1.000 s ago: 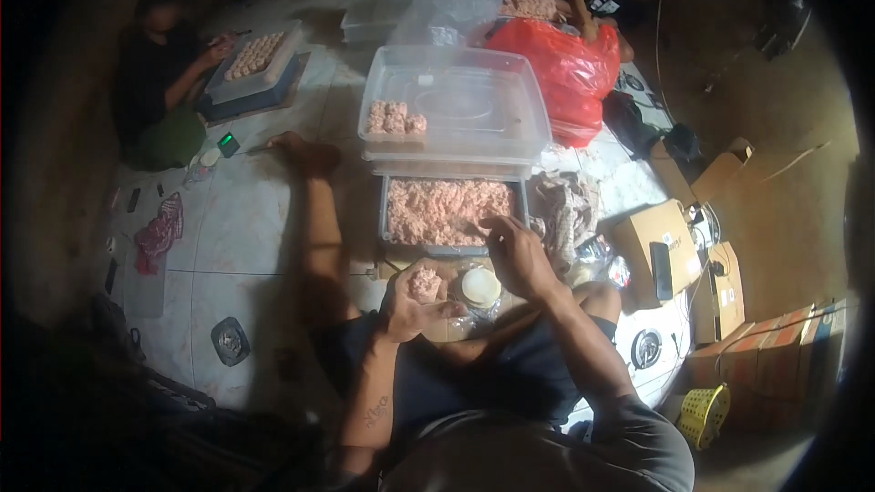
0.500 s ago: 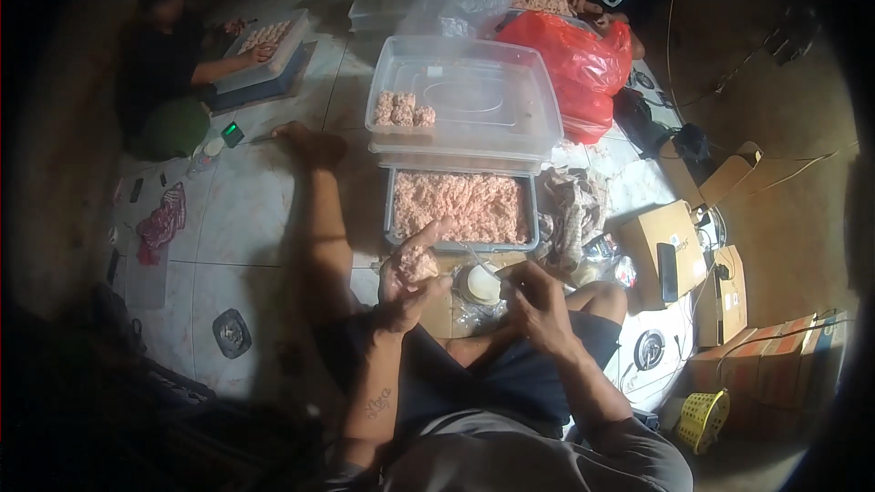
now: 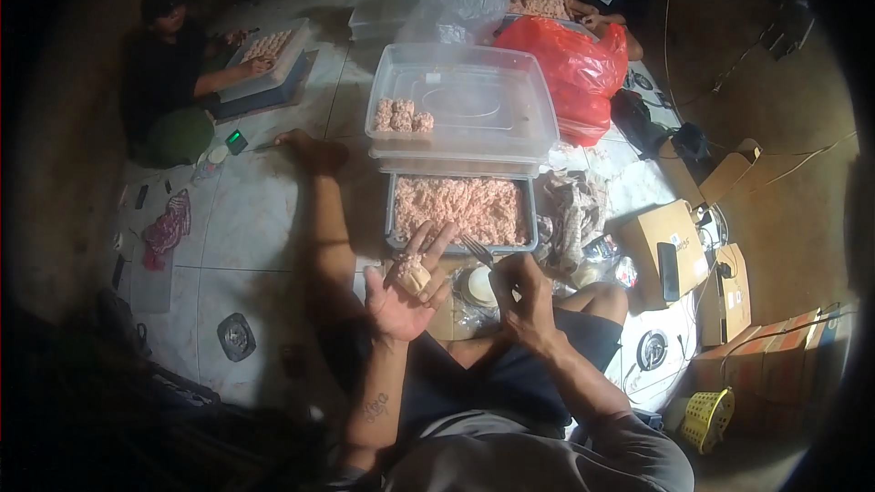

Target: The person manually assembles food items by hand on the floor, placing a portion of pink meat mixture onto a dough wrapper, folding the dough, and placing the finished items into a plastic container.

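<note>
My left hand [image 3: 401, 305] is turned palm up with its fingers spread. Across its fingers rests a small pale lump [image 3: 413, 279], smooth on one side, with pink crumbly bits at its upper end. A metal fork [image 3: 478, 251] is pinched in my right hand [image 3: 527, 296], its tines pointing left and away from me. Just beyond both hands lies a grey-rimmed tray [image 3: 390, 219] filled with a pink crumbly mix [image 3: 460, 205]. Behind it, a clear plastic box [image 3: 501, 82] carries several crumb-coated pieces [image 3: 401, 117] in its near left corner.
A round white-topped container [image 3: 481, 284] stands between my legs. Right of the tray are a crumpled cloth [image 3: 574, 210], a red plastic bag [image 3: 574, 73] and cardboard boxes [image 3: 661, 241]. At the far left, another person [image 3: 169, 55] handles pieces over a box.
My left hand has opened out from its curl around the crumb-covered lump, which now shows its pale smooth side. The fork in my right hand has come into clearer view.
</note>
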A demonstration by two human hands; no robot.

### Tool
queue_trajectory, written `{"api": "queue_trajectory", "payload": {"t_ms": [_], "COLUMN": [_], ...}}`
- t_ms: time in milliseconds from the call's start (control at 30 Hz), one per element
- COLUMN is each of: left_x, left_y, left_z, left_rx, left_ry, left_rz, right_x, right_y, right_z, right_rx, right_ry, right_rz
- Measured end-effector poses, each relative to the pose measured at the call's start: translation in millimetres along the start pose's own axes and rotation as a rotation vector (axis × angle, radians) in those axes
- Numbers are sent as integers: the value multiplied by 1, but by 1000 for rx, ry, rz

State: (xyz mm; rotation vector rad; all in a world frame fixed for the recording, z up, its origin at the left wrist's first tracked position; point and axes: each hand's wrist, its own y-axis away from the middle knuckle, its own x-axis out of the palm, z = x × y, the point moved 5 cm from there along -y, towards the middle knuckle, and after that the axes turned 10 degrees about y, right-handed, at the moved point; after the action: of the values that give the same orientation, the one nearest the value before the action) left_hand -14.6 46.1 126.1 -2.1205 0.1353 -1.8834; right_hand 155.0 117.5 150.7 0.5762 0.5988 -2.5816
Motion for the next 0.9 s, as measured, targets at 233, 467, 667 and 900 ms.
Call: {"api": "queue_trajectory", "payload": {"t_ms": [233, 467, 667, 900], "left_x": [-4, 26, 33, 26], "left_y": [6, -4, -3, 0], "left_z": [-15, -13, -2, -5], "left_rx": [78, 90, 17, -27], "left_ry": [-623, -862, -769, -784], "left_rz": [-103, -31, -73, -66], "right_x": [2, 12, 19, 11], "right_y": [-4, 4, -3, -8], "right_z": [10, 14, 17, 12], "right_rx": [19, 14, -212, -186], "right_ry": [-25, 17, 170, 319], "right_rz": [43, 179, 80, -94]}}
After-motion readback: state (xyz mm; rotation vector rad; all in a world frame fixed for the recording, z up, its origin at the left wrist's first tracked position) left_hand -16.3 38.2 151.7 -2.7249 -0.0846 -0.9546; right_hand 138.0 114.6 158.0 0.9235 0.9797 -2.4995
